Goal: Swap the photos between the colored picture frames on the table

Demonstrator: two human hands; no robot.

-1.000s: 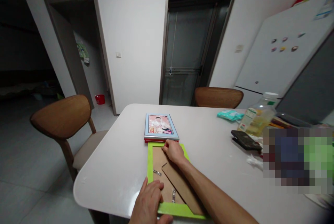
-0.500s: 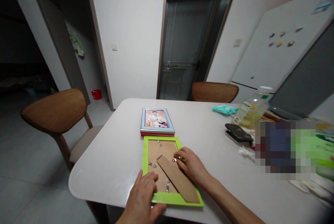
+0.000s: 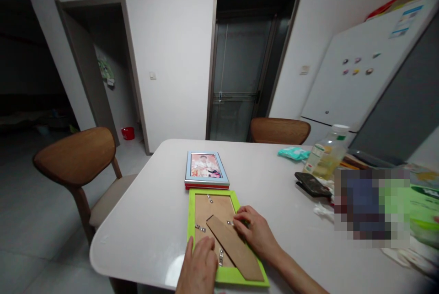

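Note:
A green picture frame [image 3: 192,207] lies face down on the white table [image 3: 147,221], its brown backing board [image 3: 219,203] and slanted stand [image 3: 236,253] facing up. Small metal clips [image 3: 200,227] sit along the backing's edges. My left hand [image 3: 199,266] rests over the frame's lower left part, fingers apart, with the thumb mostly out of sight. At the right edge, my right hand [image 3: 255,230] has its bent fingers at the right metal clip [image 3: 229,223]. Just beyond the green frame, a light blue frame [image 3: 205,179] with a photo lies on top of a red one [image 3: 192,187].
To the right are a teal packet [image 3: 293,152], a bottle of yellowish liquid [image 3: 325,154], a black object [image 3: 312,185], crumpled tissue [image 3: 324,211] and a green package [image 3: 425,207]. Wooden chairs stand at left [image 3: 77,152] and behind the table [image 3: 280,130].
The camera view has tilted upward, so the table sits lower in the picture. My left hand has shifted right and further over the backing. My right hand stays by the right clip.

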